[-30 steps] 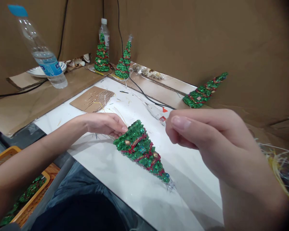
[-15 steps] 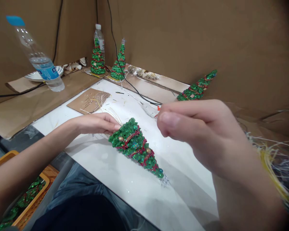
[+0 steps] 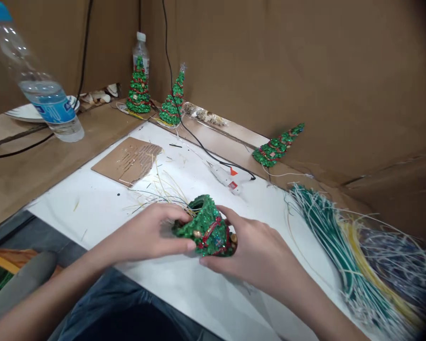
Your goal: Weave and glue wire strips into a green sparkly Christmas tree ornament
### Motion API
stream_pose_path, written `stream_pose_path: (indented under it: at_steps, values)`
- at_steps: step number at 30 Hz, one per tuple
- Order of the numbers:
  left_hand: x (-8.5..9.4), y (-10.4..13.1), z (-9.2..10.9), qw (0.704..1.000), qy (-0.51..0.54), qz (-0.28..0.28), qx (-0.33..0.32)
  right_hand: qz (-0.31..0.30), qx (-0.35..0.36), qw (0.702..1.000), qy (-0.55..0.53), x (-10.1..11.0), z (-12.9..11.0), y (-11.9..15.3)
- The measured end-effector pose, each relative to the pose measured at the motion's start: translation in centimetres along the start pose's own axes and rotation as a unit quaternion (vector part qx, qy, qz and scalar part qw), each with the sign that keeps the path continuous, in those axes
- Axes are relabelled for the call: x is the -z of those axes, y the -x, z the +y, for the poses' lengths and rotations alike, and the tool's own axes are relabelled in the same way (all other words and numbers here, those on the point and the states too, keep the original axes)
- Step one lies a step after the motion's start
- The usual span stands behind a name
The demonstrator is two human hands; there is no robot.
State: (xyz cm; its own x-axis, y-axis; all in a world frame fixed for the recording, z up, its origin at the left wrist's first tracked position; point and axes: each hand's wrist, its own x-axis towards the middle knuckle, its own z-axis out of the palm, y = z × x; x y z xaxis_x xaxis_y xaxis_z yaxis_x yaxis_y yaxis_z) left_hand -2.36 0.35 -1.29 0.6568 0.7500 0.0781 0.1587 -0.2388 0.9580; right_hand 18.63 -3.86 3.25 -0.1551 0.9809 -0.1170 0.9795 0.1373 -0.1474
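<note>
A small green glittery cone tree [image 3: 206,227] with red garland and gold beads is lifted just above the white board [image 3: 99,208], its open base turned up and away from me. My left hand [image 3: 156,234] grips its left side, thumb under the rim. My right hand [image 3: 248,251] wraps around its narrow end from the right, hiding the tip.
A glue gun [image 3: 227,177] with a black cord lies behind the hands. A bundle of green, yellow and white strands [image 3: 358,255] is at the right. Three finished trees [image 3: 138,87] [image 3: 172,102] [image 3: 275,147] stand along the cardboard wall. A water bottle [image 3: 39,90] and a cardboard piece [image 3: 128,161] are at the left.
The tree lay flat on the board, held only by my left hand. My right hand came down from in front of the camera and took the tree's narrow end; both hands lifted it.
</note>
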Motion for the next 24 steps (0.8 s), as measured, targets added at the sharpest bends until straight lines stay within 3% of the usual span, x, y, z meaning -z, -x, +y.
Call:
stream_pose_path:
  at_steps: [3,6,13,19,24]
  values:
    - [-0.4,0.8,-0.1,0.995,-0.097,0.021,-0.033,0.002,-0.016,1.000,-0.007,-0.5,-0.7,0.2]
    - [-1.2,1.4,-0.1,0.988,-0.131,0.048,-0.068,0.035,-0.013,0.999,-0.030,-0.9,-1.0,0.8]
    - [-2.5,2.6,1.3,0.938,-0.189,0.151,-0.250,0.195,0.044,0.978,-0.053,-1.0,0.2,3.2]
    - [-3.1,3.2,2.0,0.918,-0.220,0.168,-0.283,0.294,0.005,0.956,-0.017,-1.9,1.9,4.7]
    - [-4.3,3.9,1.4,0.915,-0.209,0.171,-0.299,0.306,0.032,0.950,-0.046,-2.5,3.3,5.7]
